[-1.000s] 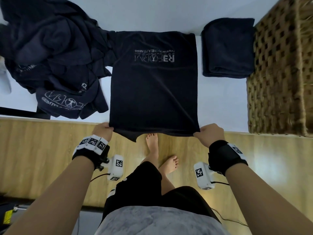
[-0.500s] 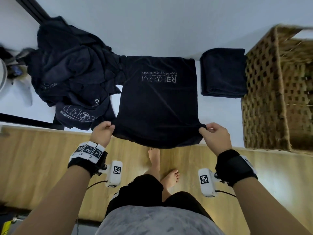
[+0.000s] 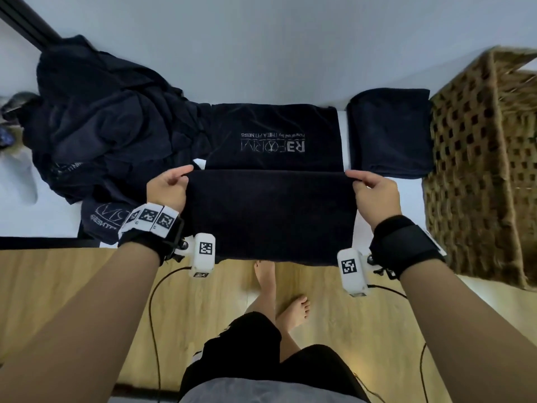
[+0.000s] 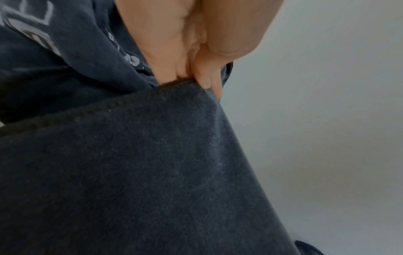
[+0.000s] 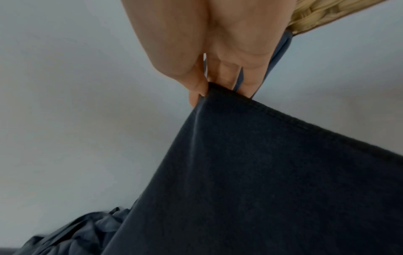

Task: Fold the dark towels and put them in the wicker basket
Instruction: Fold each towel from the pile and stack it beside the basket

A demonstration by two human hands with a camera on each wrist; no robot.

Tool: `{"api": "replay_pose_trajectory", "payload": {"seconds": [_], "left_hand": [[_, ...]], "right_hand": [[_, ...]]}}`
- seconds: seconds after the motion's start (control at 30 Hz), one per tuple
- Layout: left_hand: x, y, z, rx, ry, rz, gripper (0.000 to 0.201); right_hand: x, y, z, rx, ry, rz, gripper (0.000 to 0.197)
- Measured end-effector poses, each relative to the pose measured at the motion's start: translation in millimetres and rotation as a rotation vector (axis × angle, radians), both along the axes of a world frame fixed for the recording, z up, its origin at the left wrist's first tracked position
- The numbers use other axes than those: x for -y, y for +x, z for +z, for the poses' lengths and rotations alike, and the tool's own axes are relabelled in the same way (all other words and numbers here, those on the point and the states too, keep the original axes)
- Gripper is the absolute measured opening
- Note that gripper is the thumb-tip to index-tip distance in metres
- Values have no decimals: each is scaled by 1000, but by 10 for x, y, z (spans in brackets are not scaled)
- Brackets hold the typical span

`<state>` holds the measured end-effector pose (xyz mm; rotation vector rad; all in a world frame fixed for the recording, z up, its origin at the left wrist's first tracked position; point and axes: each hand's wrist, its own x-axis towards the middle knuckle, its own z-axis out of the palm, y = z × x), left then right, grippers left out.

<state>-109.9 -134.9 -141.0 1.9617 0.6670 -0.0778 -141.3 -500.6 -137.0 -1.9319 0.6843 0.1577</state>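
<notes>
White tabletop (image 3: 377, 199) over wood flooring. Left hand (image 3: 167, 187) and right hand (image 3: 374, 193) each pinching a near corner of the dark towel (image 3: 270, 210), lifted and carried over toward its printed far half. Thumb-to-finger grips on the hemmed edge seen only from the wrist views (image 4: 205, 81) (image 5: 197, 89). Half a second ago, same corners low at the table's near edge. Right of the towel, a folded towel (image 3: 389, 132), then the wicker basket (image 3: 479, 170), cut off; left of it, a crumpled pile (image 3: 110, 126). Logo text hard to read.
</notes>
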Motion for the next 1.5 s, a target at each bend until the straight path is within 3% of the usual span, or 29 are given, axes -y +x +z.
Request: {"api": "replay_pose_trajectory", "payload": {"seconds": [0.2,0.37,0.5,0.63,0.77,0.9,1.03,1.17,1.27,1.4,1.5], "left_hand": [[20,167,-248,-132,43,-99,34],[-39,18,-337,-118,69,-130,32],[-126,-284,-338,-59,138,-97,24],[-155,-786,-382,-145,151,-65,10],[-98,-1273,-512,-253,138,-10,13],[-78,-1494,-721,-383,93,56,18],[-39,-1465,-848,-409,-96,41,20],[-44,-1473,-909,-424,-34,-41,16],[-78,-1533,-920,-483,45,-80,24],[-125,-1650,-806,-514,-40,5,36],[-105,-1665,-635,-443,-122,114,23]], "right_hand": [[-61,192,-255,-163,-22,120,48],[-84,-3,-282,-138,-109,112,51],[-68,-418,-270,-103,-168,12,33],[-69,-936,-333,-218,-185,-47,6],[-26,-1361,-490,-367,-202,-47,44],[6,-1564,-710,-494,-82,49,36],[-34,-1600,-829,-466,61,61,43],[-128,-1596,-843,-395,133,51,10],[-157,-1593,-801,-407,145,35,4],[-131,-1601,-648,-415,197,-7,9],[-73,-1603,-480,-372,262,-55,4]]}}
